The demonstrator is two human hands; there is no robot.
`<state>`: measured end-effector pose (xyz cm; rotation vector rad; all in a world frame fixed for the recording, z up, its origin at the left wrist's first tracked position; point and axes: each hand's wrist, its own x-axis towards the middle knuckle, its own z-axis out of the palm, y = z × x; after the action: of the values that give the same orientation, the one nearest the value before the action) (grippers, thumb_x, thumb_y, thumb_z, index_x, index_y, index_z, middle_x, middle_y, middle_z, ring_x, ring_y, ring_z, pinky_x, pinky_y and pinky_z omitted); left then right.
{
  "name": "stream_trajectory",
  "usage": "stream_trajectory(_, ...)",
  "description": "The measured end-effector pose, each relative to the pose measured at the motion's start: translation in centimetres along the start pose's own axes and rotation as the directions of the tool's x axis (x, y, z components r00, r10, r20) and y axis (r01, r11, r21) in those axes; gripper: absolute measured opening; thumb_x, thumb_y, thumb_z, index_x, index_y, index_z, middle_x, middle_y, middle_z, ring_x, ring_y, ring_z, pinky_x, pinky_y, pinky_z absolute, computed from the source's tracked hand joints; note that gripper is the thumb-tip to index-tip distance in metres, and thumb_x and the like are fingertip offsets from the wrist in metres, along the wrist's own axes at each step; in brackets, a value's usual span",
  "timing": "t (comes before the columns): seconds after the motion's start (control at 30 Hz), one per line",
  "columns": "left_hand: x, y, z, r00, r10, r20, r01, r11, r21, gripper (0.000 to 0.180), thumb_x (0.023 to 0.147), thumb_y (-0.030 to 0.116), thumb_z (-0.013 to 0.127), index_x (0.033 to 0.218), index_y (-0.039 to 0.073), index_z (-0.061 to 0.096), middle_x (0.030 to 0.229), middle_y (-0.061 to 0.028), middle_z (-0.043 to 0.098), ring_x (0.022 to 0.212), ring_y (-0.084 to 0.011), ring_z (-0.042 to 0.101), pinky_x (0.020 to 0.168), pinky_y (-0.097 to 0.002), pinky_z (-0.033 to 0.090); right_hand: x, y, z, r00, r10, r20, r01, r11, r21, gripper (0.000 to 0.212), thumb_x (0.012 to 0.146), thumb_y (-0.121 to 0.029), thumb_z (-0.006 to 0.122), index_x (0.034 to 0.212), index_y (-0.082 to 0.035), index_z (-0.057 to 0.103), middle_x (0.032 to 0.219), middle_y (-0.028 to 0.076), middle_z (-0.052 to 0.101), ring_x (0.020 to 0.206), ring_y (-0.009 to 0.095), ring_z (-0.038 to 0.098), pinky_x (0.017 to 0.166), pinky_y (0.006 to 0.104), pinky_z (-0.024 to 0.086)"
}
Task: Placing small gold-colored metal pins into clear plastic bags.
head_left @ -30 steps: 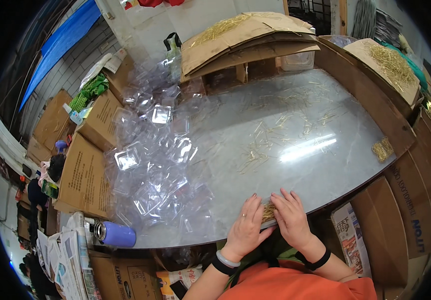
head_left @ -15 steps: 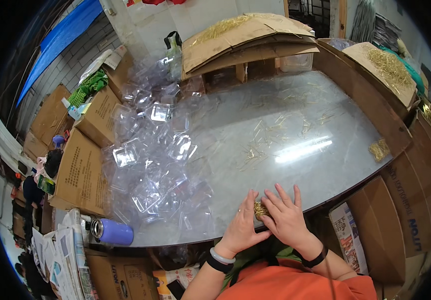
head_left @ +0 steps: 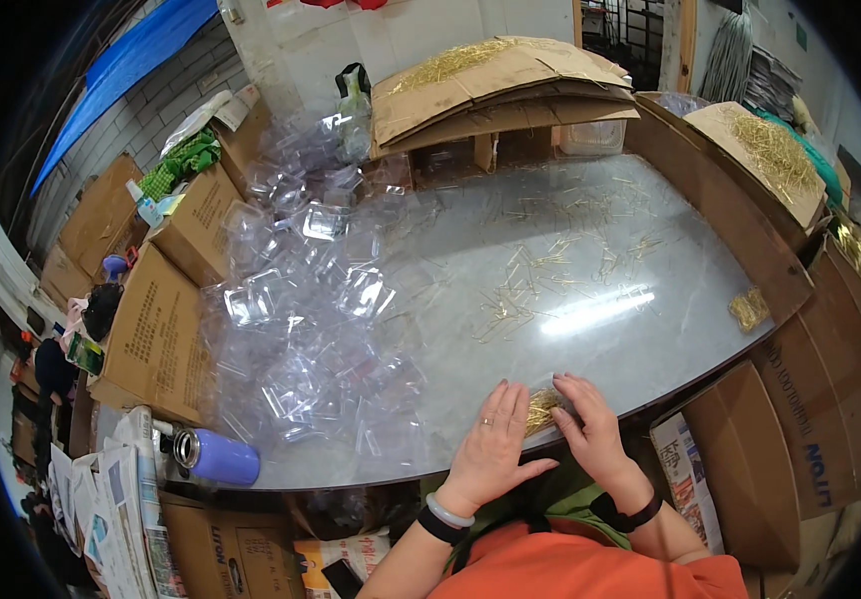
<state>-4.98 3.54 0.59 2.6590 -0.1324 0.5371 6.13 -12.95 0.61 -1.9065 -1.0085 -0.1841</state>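
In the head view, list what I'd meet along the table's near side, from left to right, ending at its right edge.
Stack of newspapers → purple bottle → left hand → gold bundle between the hands → right hand → second gold cluster at the table's right edge.

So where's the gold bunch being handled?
Head view, right of centre: the gold bunch lies by the near edge of the table, between left hand and right hand.

Left hand (head_left: 493, 439) and right hand (head_left: 592, 429) flank bundle of gold strands (head_left: 542, 410) at near edge of grey table (head_left: 450, 354). Loose gold pieces (head_left: 528, 285) scattered beyond; second bundle (head_left: 748, 309) near right edge. Clear plastic boxes (head_left: 301, 369) heaped at left (purple bottle (head_left: 226, 457) nearby).
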Motion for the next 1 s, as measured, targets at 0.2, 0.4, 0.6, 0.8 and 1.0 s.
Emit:
stream_trajectory(0.2, 0.4, 0.3, -0.1, 1.000, 0.005, 0.022, -0.006, 0.999, 0.048, 0.106, 0.080, 0.051, 0.081, 0.153, -0.007, 0.031, 0.151, -0.0246, 0.037, 0.145, -0.0439, 0.034, 0.116, -0.0481, 0.039, 0.2, -0.1, 0.2, 0.990, 0.139, 0.017, -0.140, 0.987, 0.080, 0.038, 0.090, -0.006, 0.071, 0.127, -0.003, 0.064, 0.122, 0.019, 0.068, 0.122, 0.040, 0.060, 0.102, 0.0460, 0.048)
stream_trajectory(0.4, 0.1, 0.0, 0.4, 0.999, 0.009, 0.032, -0.012, 0.997, 0.074, 0.104, 0.080, 0.046, 0.082, 0.153, -0.007, 0.030, 0.152, -0.0231, 0.035, 0.146, -0.0430, 0.034, 0.115, -0.0477, 0.041, -1.3, -1.2, 0.8, 0.998, -0.010, 0.056, 0.020, 0.986, -0.168, 0.054, 0.097, -0.016, 0.063, 0.145, 0.001, 0.046, 0.140, 0.022, 0.057, 0.140, 0.042, 0.044, 0.117, 0.0609, 0.026)
stream_trajectory(0.6, -0.2, -0.1, 0.6, 1.000, -0.026, -0.001, 0.026, 0.999, -0.040, 0.113, 0.077, 0.041, 0.084, 0.157, -0.007, 0.019, 0.153, -0.0240, 0.036, 0.143, -0.0439, 0.038, 0.113, -0.0461, 0.043, -0.6, -1.1, 0.4, 0.979, -0.056, 0.195, 0.114, 0.946, -0.303, 0.059, 0.095, -0.026, 0.066, 0.145, -0.001, 0.048, 0.148, 0.021, 0.051, 0.146, 0.042, 0.037, 0.119, 0.0662, 0.016)
stream_trajectory(0.8, -0.4, -0.7, 0.2, 0.996, -0.043, -0.074, 0.017, 0.945, -0.328, 0.134, 0.071, 0.025, 0.090, 0.160, -0.002, -0.006, 0.149, -0.0270, 0.044, 0.137, -0.0442, 0.047, 0.110, -0.0466, 0.045, 0.8, -2.9, 0.8, 0.994, -0.053, 0.090, 0.078, 0.951, -0.300, 0.063, 0.083, -0.033, 0.076, 0.135, -0.003, 0.059, 0.147, 0.020, 0.053, 0.144, 0.041, 0.040, 0.121, 0.0637, 0.014)
stream_trajectory(1.0, -0.4, -0.9, 0.0, 0.997, -0.021, -0.074, -0.003, 0.950, -0.312, 0.133, 0.072, 0.021, 0.089, 0.160, -0.003, -0.007, 0.150, -0.0253, 0.045, 0.137, -0.0439, 0.047, 0.111, -0.0469, 0.044, 1.1, -2.3, 2.8, 0.997, -0.055, 0.063, 0.077, 0.903, -0.422, 0.053, 0.086, -0.034, 0.072, 0.130, -0.005, 0.063, 0.145, 0.017, 0.055, 0.141, 0.039, 0.044, 0.119, 0.0669, 0.013)
